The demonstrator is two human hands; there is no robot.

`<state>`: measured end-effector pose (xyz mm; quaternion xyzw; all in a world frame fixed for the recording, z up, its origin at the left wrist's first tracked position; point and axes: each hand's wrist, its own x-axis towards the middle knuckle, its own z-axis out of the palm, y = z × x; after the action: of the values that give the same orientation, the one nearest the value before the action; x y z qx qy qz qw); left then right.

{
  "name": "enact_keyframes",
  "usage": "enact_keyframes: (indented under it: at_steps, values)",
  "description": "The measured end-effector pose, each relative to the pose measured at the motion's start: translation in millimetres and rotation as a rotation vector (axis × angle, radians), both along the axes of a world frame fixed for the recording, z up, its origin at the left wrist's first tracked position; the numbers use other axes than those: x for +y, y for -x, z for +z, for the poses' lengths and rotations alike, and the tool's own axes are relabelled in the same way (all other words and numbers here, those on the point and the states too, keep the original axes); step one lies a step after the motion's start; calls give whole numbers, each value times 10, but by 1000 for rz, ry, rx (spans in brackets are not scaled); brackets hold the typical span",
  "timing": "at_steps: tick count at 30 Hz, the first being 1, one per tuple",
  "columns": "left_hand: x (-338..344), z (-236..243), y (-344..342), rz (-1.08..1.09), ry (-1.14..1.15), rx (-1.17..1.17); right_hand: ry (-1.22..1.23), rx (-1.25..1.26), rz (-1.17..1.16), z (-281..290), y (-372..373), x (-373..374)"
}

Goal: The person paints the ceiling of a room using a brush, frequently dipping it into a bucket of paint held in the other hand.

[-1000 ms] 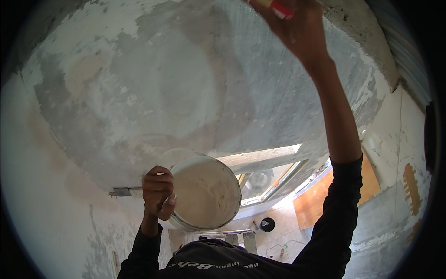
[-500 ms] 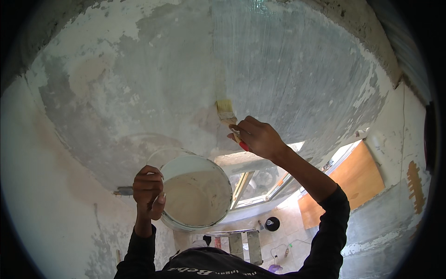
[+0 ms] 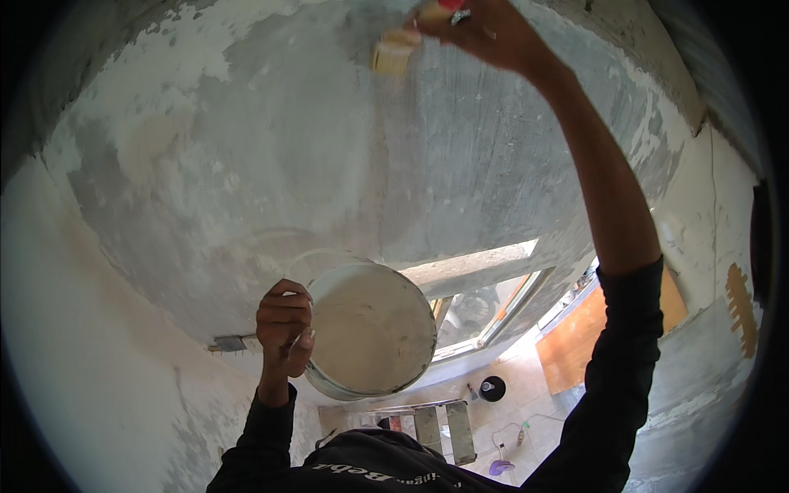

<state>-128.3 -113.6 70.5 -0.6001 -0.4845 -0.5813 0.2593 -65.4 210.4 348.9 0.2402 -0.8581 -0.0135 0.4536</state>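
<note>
My right hand (image 3: 485, 31) is raised high at the top of the view, closed round the handle of a flat paintbrush (image 3: 393, 56). The brush is a little blurred; its pale yellow bristles lie at or close to the grey, patchy wall (image 3: 304, 140). Lower on the left, my left hand (image 3: 284, 327) grips the rim of a round whitish bucket (image 3: 427, 316). Inside the bucket is a pale beige liquid (image 3: 366, 333). A thin wire handle loops up from the bucket's far side.
Below the bucket stands a ladder (image 3: 460, 431). On the tiled floor are a black round container (image 3: 492, 389), a cable and a purple item (image 3: 500, 467). A window (image 3: 485, 316) and an orange-brown board (image 3: 567, 353) are at the right. A wall box (image 3: 233, 343) sits left of my left hand.
My right hand and the paintbrush have moved far up the wall, and the arm is now stretched out. The bucket and my left hand appear slightly further right and lower in view.
</note>
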Motion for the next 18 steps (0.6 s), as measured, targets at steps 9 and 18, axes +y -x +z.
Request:
enact_keyframes:
  at_steps: [9,18]
  values:
    - [98,-66,73,-60,-71,2,-293,494,-52,343,-308,-530]
    - [30,-77,87,18,-71,-12,-361,192,-133,-1888,-92,-321]
